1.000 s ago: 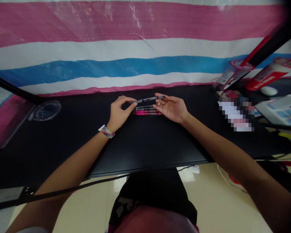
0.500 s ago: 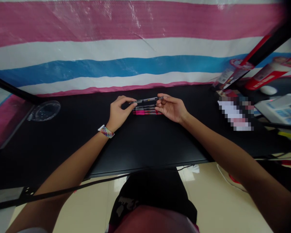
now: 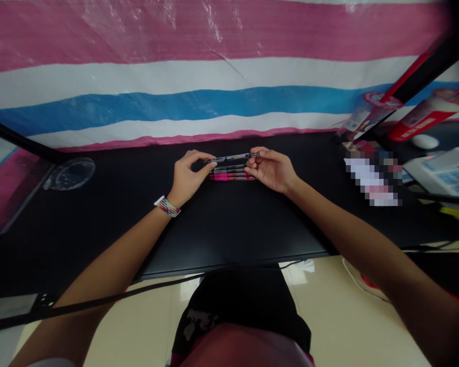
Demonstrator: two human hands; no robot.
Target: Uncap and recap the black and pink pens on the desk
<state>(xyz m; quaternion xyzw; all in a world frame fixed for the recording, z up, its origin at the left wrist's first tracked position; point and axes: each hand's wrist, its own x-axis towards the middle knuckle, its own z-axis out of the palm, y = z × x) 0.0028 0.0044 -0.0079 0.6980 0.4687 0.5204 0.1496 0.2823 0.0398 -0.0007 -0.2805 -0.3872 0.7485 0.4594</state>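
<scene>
Between my two hands a clear-barrelled pen (image 3: pixel 235 157) with a dark grip lies nearly level, just beyond a row of pens. My left hand (image 3: pixel 190 173) pinches its left end between thumb and fingers. My right hand (image 3: pixel 271 169) has its fingers closed on the right end. Directly below lie several pens (image 3: pixel 229 177) side by side on the black table (image 3: pixel 229 224), some with pink grips and some dark. Their right ends are partly hidden by my right fingers.
A round clear plastic lid (image 3: pixel 72 173) lies at the left. To the right stand a clear cup (image 3: pixel 363 120) and a red-and-white cup (image 3: pixel 424 114) with straws, near a white mouse (image 3: pixel 425 141) and a blurred-out paper (image 3: pixel 371 178). A striped sheet (image 3: pixel 214 102) hangs behind.
Almost nothing differs. Both hands keep hold of the pen in the same place, and the view has shifted very slightly.
</scene>
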